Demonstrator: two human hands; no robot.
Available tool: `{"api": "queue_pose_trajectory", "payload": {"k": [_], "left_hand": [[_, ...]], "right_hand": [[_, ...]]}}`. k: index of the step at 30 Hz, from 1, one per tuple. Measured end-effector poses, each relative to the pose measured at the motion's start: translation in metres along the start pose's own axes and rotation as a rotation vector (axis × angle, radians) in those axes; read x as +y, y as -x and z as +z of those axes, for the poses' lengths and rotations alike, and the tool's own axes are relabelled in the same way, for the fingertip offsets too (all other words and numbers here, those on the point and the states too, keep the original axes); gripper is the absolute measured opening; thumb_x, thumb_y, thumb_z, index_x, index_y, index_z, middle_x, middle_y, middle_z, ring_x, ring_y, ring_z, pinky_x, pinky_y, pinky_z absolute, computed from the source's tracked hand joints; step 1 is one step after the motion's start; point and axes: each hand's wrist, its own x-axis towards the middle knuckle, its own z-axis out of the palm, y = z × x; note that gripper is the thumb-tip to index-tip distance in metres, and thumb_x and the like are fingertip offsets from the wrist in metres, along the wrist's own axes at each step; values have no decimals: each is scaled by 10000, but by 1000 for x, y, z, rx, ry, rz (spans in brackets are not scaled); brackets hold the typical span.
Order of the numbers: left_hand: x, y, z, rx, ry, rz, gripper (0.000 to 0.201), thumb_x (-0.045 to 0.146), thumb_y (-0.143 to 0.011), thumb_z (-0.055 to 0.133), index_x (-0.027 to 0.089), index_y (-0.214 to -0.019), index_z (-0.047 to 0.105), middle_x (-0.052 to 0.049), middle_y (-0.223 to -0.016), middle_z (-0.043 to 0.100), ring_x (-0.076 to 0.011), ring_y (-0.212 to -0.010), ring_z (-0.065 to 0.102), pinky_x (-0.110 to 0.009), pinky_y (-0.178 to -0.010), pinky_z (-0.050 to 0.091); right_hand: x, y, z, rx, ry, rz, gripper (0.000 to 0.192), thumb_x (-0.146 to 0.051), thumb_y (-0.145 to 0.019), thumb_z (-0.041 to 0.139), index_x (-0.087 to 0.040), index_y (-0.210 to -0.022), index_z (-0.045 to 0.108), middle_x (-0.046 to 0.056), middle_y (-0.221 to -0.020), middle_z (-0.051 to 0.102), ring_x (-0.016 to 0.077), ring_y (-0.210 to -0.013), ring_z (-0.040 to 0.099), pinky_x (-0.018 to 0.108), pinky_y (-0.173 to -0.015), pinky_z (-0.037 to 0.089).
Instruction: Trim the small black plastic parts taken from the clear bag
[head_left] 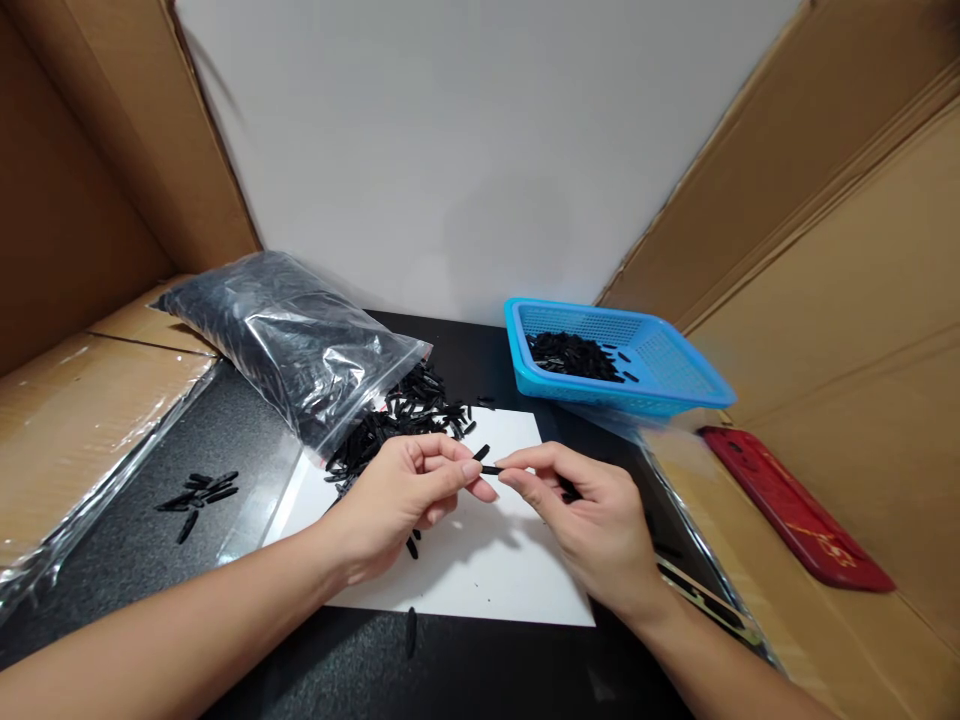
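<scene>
Above a white sheet, my left hand pinches a small black elongated piece between thumb and forefinger. My right hand closes its thumb and forefinger on a second black piece, whose other end meets the left fingertips. More dark pieces show under the curled right fingers. Behind my left hand, a heap of similar black pieces spills from the mouth of a clear plastic bag. A few pieces lie below the left wrist.
At the back right stands a blue basket partly filled with black pieces. A small separate group of pieces lies at left on the dark tabletop. A red phone-shaped object lies at right. Cardboard walls flank the workspace.
</scene>
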Motion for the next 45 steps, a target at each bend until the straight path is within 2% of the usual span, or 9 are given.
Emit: {"api": "queue_pose_trajectory", "payload": {"k": [15, 24, 27, 31, 34, 36, 38, 41, 45], "left_hand": [[-3, 1, 0, 1, 87, -72, 285, 377, -759, 765, 135, -718, 620, -18, -710, 700, -24, -433, 278, -242, -447, 108], [-2, 3, 4, 7, 53, -81, 245, 330, -746, 754, 138, -681, 616, -10, -663, 659, -29, -440, 289, -246, -459, 111], [-4, 4, 8, -29, 3, -94, 278, 345, -717, 776, 138, -647, 606, 15, -589, 591, -33, -443, 285, -246, -463, 105], [-3, 4, 6, -79, 99, -135, 314, 439, -820, 681, 139, -907, 653, -43, -762, 661, -55, -503, 351, -234, -477, 132], [-1, 3, 2, -85, 223, -141, 503, 584, -906, 487, 176, -1190, 557, -65, -923, 651, -74, -534, 388, -236, -490, 174], [0, 3, 0, -85, 225, -120, 606, 664, -909, 393, 200, -1287, 492, -61, -1007, 610, -76, -541, 391, -244, -497, 197], [-1, 5, 0, -69, 181, -105, 678, 721, -892, 341, 242, -1364, 429, -41, -1028, 564, -80, -556, 396, -247, -508, 222], [-3, 8, 5, -46, 121, -105, 762, 787, -848, 318, 311, -1443, 324, -21, -1038, 508, -88, -602, 410, -246, -539, 259], [-7, 11, 9, -58, 97, -104, 789, 754, -822, 468, 381, -1475, 228, 6, -1025, 469, -76, -621, 414, -237, -557, 255]], "right_hand": [[8, 1, 12, -232, -657, 539, 368, -527, -797, 709, -194, -785, 551, -112, -507, 297, 56, -431, 165, 204, -399, 130], [4, 6, 19, -288, -661, 479, 417, -576, -858, 626, -207, -1034, 546, -108, -554, 356, 67, -451, 188, 203, -417, 142], [2, 10, 24, -301, -573, 410, 375, -560, -869, 626, -191, -904, 570, -65, -598, 443, 73, -484, 281, 207, -436, 189], [2, 6, 23, -115, -738, 507, 447, -601, -879, 579, -197, -704, 503, -101, -488, 319, 61, -424, 209, 202, -416, 159], [4, 0, 16, -30, -836, 578, 541, -611, -844, 613, -187, -565, 426, -91, -477, 326, 38, -383, 194, 204, -395, 133], [4, -2, 13, -73, -797, 597, 503, -585, -818, 658, -174, -579, 496, -69, -496, 415, 32, -375, 214, 204, -394, 135], [4, -3, 14, -163, -680, 572, 373, -541, -836, 656, -173, -781, 666, -60, -502, 478, 50, -381, 252, 202, -402, 178], [2, 1, 18, -333, -436, 429, 309, -437, -892, 608, -183, -1012, 736, -12, -548, 620, 124, -498, 485, 241, -537, 391], [0, 4, 21, -428, -151, 282, 243, -293, -917, 546, -191, -854, 756, 28, -696, 763, 181, -661, 637, 298, -728, 452]]}}
